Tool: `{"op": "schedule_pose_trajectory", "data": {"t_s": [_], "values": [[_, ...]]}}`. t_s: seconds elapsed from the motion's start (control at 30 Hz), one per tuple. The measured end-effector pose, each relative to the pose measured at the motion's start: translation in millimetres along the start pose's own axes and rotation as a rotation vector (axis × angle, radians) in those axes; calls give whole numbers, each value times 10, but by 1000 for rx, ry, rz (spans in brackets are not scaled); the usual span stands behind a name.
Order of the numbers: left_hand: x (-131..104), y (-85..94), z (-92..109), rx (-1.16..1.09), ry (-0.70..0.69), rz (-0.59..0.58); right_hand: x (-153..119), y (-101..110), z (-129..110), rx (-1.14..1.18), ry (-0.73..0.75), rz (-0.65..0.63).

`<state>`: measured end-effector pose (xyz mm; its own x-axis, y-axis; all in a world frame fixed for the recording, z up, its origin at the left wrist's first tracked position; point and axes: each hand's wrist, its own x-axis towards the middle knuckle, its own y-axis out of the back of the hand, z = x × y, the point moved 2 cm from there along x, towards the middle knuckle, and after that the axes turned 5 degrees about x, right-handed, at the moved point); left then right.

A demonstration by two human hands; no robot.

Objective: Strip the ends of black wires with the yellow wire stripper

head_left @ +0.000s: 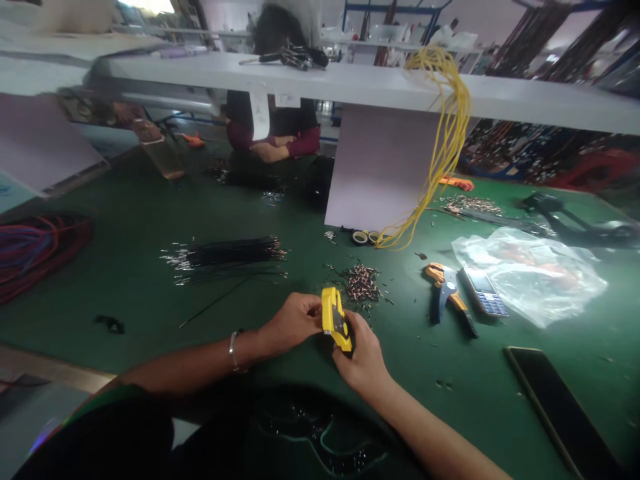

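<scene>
My right hand [364, 353] is wrapped around a compact yellow hand tool [332, 313] with a dark grey panel, held just above the green table. My left hand [294, 319] is closed at the tool's left side, its fingertips bent in against it. Whatever those fingertips pinch is hidden. Just beyond the tool lies a heap of short cut wire pieces [361, 283] with coppery ends. To the left rests a bundle of black wires [230, 252] with bared, shiny ends, and one loose black wire [215, 301] lies below it.
On the right are an orange-and-blue wire stripper [446, 288], a keypad phone [483, 292], a plastic bag [530, 270] and a smartphone [560, 407]. Yellow wires [450, 147] hang from the white shelf [350, 83] beside tape rolls [360, 237]. Another person's hands [270, 152] rest across the table.
</scene>
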<state>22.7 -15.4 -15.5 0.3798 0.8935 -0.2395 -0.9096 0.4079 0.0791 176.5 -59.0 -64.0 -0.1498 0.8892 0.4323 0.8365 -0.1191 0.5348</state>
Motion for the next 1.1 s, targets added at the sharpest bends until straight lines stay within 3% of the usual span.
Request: {"op": "schedule_pose_trajectory", "data": {"t_s": [0.77, 1.1], "values": [[8, -19, -51, -35, 24, 12, 21, 46, -40, -3, 12, 3], [-6, -22, 48, -18, 58, 19, 33, 82, -89, -12, 33, 11]]}}
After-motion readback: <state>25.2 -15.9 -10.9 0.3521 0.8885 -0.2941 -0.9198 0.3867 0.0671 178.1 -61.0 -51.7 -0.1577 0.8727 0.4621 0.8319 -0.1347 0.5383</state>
